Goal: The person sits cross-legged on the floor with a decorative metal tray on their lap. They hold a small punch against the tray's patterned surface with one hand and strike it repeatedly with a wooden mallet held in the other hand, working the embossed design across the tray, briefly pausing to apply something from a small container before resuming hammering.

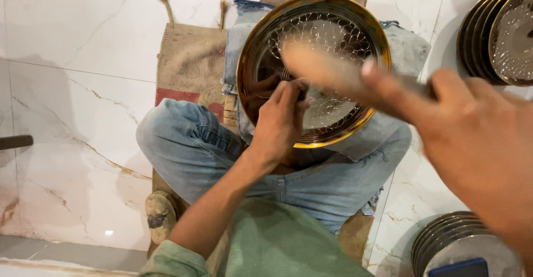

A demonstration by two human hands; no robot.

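A round metal plate [355,19] with a golden rim and a punched pattern rests tilted on my crossed legs. My left hand [280,124] lies on the plate's face, its fingers pinched around a small dark tool [302,92] whose tip touches the metal. My right hand [477,144] is raised close to the camera at the right and is blurred. It grips a pale stick-shaped object [322,66] that reaches up-left over the plate. What kind of object it is stays too smeared to tell.
A denim cloth [408,49] pads the plate, over a burlap sack [189,60] on the marble floor [72,88]. Stacks of similar plates stand at the upper right [499,33] and lower right [449,241]. A dark bar [14,142] pokes in at the left edge.
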